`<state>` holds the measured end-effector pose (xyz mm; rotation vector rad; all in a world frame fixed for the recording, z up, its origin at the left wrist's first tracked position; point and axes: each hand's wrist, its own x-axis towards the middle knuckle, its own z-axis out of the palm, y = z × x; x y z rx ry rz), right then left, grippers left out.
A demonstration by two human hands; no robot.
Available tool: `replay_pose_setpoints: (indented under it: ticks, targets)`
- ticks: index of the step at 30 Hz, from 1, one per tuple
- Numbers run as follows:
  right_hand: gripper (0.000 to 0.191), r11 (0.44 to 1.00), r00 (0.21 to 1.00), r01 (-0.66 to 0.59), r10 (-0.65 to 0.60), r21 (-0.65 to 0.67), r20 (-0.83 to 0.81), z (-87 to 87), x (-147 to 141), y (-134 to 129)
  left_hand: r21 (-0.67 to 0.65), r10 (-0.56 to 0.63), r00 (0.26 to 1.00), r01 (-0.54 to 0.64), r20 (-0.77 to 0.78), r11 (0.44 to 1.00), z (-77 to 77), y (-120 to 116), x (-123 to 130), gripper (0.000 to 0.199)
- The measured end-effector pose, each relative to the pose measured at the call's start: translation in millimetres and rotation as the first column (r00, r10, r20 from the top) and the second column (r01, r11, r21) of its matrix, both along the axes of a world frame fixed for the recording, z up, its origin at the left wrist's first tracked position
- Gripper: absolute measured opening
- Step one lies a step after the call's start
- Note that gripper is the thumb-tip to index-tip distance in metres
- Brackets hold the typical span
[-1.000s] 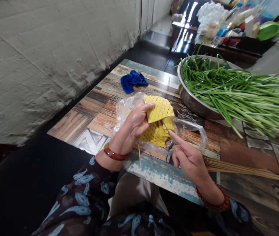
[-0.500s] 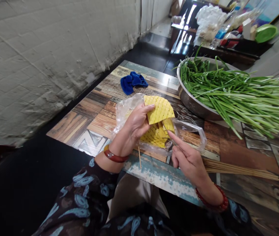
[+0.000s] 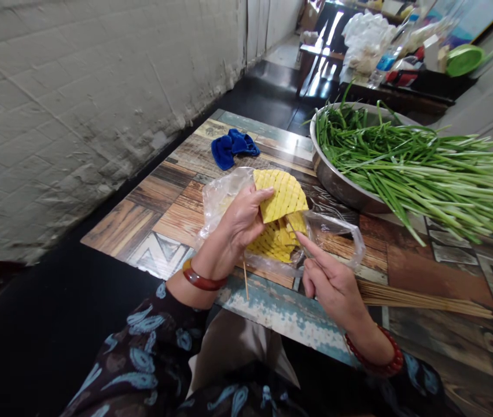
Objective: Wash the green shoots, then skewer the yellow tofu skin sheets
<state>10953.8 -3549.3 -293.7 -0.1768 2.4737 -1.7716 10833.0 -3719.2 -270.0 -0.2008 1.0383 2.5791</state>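
Keeping yellow piece (image 3: 283, 194) in left hand (image 3: 242, 217)

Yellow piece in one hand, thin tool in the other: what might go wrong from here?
1. The right hand holds the thin tool close to the yellow piece; a slip might reach the left hand gripping it.
2. The bag handle lies loose beside the right hand and could snag it.
3. The thin stick juts below the left hand and might catch clothing.
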Motion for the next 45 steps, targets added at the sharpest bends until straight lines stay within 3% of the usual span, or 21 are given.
replay_pose_setpoints:
  ticks: [21, 45]
  targets:
    - [0.053, 0.999, 0.999, 0.034, -0.034, -0.041, -0.007, -5.5, -1, -5, -0.034, 0.004, 0.991, -0.008, -0.132, 0.999, 2.7, 5, 9, 0.038]
    - [0.053, 0.996, 0.998, 0.059, -0.061, -0.067, -0.029, -2.3, -2, -7, -0.074, -0.021, 0.989, 0.01, -0.146, 0.997, 2.0, 6, 13, 0.045]
